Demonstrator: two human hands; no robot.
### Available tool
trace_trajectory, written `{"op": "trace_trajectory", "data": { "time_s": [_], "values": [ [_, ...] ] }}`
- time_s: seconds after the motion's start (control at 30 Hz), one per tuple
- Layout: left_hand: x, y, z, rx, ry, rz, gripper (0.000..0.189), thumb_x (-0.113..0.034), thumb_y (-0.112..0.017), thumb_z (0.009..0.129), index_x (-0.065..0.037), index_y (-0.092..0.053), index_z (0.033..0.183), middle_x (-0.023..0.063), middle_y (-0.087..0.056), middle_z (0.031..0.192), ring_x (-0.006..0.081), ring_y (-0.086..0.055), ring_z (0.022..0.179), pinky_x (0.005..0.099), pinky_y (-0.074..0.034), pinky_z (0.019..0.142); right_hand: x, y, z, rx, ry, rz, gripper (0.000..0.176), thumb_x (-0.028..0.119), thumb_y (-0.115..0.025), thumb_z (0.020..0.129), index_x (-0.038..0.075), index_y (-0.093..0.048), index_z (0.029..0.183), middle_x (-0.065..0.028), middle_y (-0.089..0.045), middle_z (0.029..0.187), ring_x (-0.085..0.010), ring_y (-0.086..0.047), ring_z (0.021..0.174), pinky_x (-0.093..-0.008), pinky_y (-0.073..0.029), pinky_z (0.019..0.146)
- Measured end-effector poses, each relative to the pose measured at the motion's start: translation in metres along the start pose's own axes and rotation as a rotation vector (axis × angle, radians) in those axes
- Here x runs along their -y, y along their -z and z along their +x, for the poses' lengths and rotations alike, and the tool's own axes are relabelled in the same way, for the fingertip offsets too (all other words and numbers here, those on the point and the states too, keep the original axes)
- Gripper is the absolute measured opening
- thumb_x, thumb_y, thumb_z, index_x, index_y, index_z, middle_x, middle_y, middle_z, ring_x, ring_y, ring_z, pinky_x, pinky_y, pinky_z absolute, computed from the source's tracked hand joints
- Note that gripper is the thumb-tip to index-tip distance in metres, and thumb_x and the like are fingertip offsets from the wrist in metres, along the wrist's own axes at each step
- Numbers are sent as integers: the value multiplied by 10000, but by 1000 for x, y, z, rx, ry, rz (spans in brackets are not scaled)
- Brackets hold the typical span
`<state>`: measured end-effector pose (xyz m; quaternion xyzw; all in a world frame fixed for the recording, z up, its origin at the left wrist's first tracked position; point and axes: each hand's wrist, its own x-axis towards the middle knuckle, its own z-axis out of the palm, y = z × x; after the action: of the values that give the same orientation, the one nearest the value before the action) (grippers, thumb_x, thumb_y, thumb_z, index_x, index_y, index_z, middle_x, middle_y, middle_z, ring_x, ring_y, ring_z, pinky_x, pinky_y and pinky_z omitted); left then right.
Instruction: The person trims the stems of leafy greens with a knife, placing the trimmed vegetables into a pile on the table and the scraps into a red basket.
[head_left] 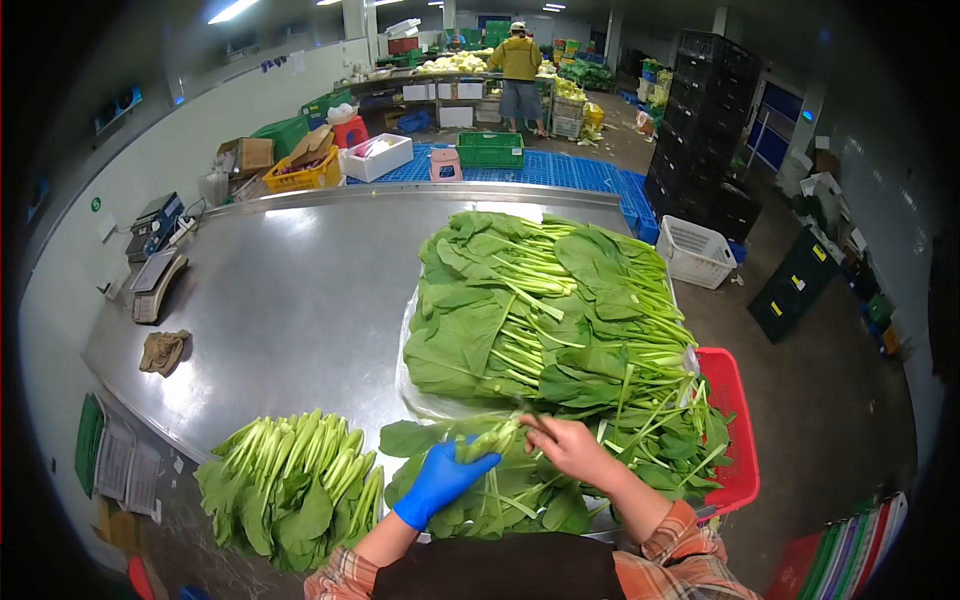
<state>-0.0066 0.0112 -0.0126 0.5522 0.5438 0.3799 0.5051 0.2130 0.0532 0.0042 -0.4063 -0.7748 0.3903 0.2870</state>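
My left hand (pixel 447 483), in a blue glove, is closed around a small bunch of leafy greens (pixel 492 438), its pale stem ends pointing right. My bare right hand (pixel 574 452) is closed at those stem ends, on what looks like a small knife (pixel 530 408), dark and blurred. Beyond both hands lies a big heap of leafy greens (pixel 465 345) on a clear plastic sheet. More loose leaves lie under my hands. To the left, a neater pile of greens (pixel 300 490) sits at the table's near edge, stems facing away from me.
A red basket (pixel 740 430) stands at the right edge, leaves hanging over it. On the steel table (pixel 290 300) are a scale (pixel 157 285) and a brown cloth (pixel 165 352). Black crates (pixel 705 120) tower at right. Far off, a person (pixel 518 75) stands at another table.
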Motion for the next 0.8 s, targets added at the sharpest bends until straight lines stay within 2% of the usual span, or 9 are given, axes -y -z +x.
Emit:
{"op": "trace_trajectory", "data": {
  "time_s": [0.13, 0.33, 0.43, 0.5, 0.57, 0.7, 0.73, 0.77, 0.8],
  "values": [
    [14, -2, -1, -14, 10, -17, 398, -229, -744, 773, 0, -643, 1083, 74, -680, 952, 110, -593, 844, 286, -486, 768, -11, -10, -1, 68, 123, -250, 348, 85, -549, 860, 89, -535, 1207, -120, -662, 846, -314, -643, 746, -391, -520, 643],
    [-29, 11, -10, 50, 20, -41, 415, -216, -719, 805, -10, -611, 1150, 67, -663, 1055, 95, -587, 879, 278, -482, 791, -53, -12, 1, -81, -18, -454, 315, 120, -543, 868, 63, -565, 1177, -115, -676, 900, -295, -657, 787, -391, -521, 665],
    [-18, 11, -3, 86, -32, -116, 428, -259, -706, 816, -22, -606, 1157, 86, -659, 1058, 131, -598, 904, 296, -474, 823, -23, -6, 1, -45, -229, 194, 307, 128, -557, 874, 48, -578, 1170, -85, -682, 874, -193, -634, 636, -333, -510, 551],
    [-12, 13, -3, 71, -75, -125, 488, -330, -714, 795, -16, -601, 1151, 126, -653, 1045, 177, -600, 927, 328, -468, 844, 4, -8, 5, -130, -433, 356, 306, 151, -578, 879, 44, -589, 1165, -54, -667, 846, -83, -536, 526, -257, -436, 439],
    [2, 15, -1, 34, -147, 80, 506, -333, -705, 790, -13, -580, 1161, 178, -645, 1047, 272, -624, 947, 366, -481, 835, 12, -17, 3, -308, -303, 693, 294, 151, -615, 863, 28, -605, 1130, -44, -655, 795, -37, -482, 485, -225, -368, 382],
    [-18, 10, -13, -8, -162, 274, 431, -274, -681, 781, -68, -591, 1149, 225, -625, 1008, 347, -626, 919, 405, -488, 809, 20, -26, 6, -120, -206, 413, 243, 80, -657, 820, -31, -618, 1033, -51, -638, 726, -62, -515, 520, -215, -408, 462],
    [-22, 12, -21, -51, -157, 392, 423, -239, -668, 770, -63, -588, 1146, 216, -628, 990, 356, -625, 904, 420, -488, 792, 18, -34, 9, -213, -98, 366, 217, 73, -667, 812, -44, -622, 990, -58, -637, 733, -76, -532, 543, -218, -419, 499],
    [-23, 15, -31, -85, -154, 512, 416, -205, -656, 759, -59, -585, 1142, 207, -630, 973, 365, -623, 889, 435, -488, 775, 33, -25, 9, -172, -286, 366, 196, 72, -677, 806, -49, -623, 950, -65, -638, 736, -91, -565, 585, -231, -442, 533],
    [-27, 30, -30, -128, -176, 656, 413, -170, -643, 748, -54, -583, 1139, 198, -633, 956, 374, -621, 875, 450, -488, 759, 13, -24, 3, -199, -227, 333, 187, 78, -680, 807, -48, -626, 934, -70, -636, 732, -100, -578, 603, -234, -453, 557]
  ]
}}
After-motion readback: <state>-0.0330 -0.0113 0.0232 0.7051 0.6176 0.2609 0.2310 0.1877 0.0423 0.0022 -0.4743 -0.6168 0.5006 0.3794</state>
